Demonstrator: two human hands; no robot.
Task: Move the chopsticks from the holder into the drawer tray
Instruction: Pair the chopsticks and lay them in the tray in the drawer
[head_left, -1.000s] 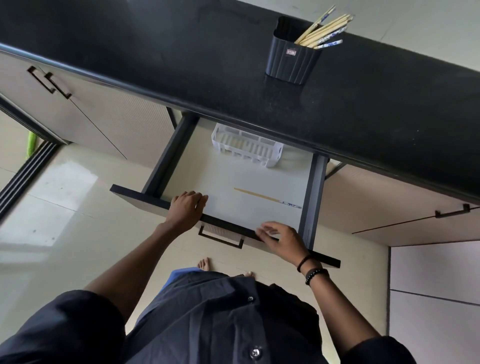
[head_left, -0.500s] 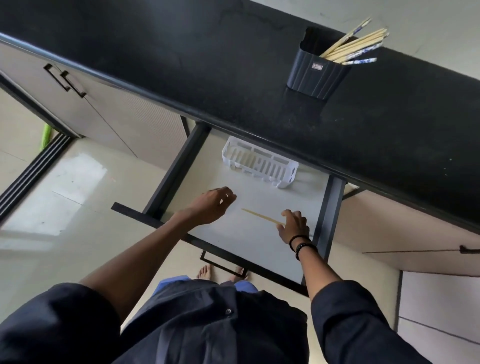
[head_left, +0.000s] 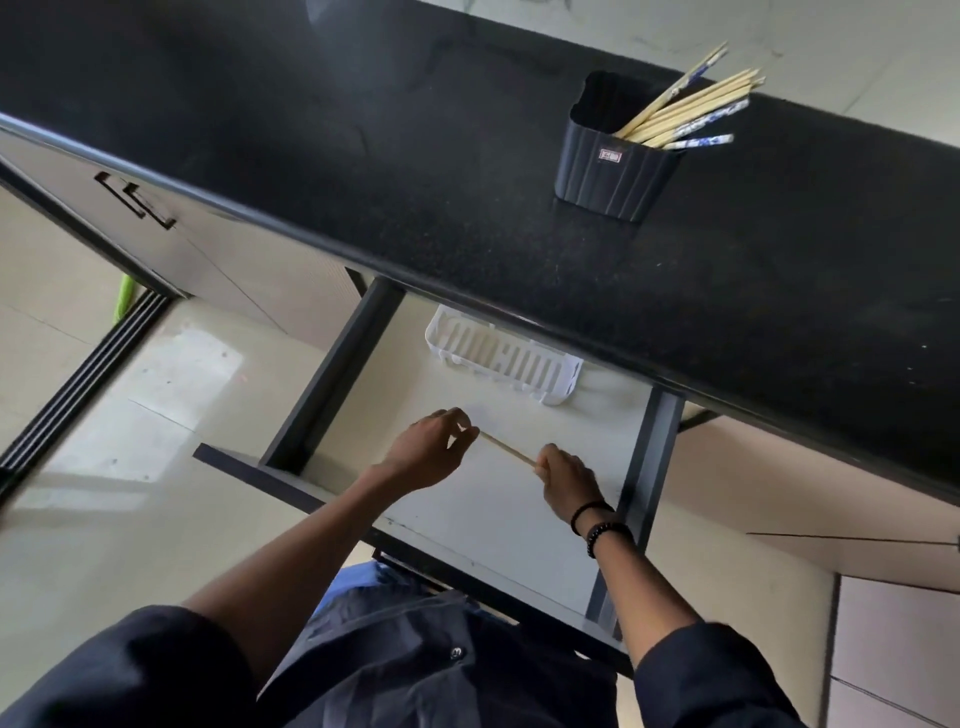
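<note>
A dark ribbed holder (head_left: 615, 161) stands on the black countertop (head_left: 363, 156) with several chopsticks (head_left: 691, 109) leaning out to the right. Below, the drawer (head_left: 488, 509) is pulled out. A white slotted tray (head_left: 501, 358) sits at its back, partly under the counter edge. One wooden chopstick (head_left: 506, 449) lies over the drawer floor between my hands. My left hand (head_left: 431, 449) pinches its left end and my right hand (head_left: 566, 480) grips its right end, hiding that part.
Closed cabinet doors with dark handles (head_left: 137, 200) flank the drawer on the left, and more cabinet fronts (head_left: 831, 509) lie to the right. The drawer's dark side rails (head_left: 332, 374) border the opening. My dark shirt (head_left: 415, 665) fills the bottom of the view.
Both hands left the drawer's front edge and moved inward over the drawer floor. They closed onto the ends of the loose chopstick, which they now hold.
</note>
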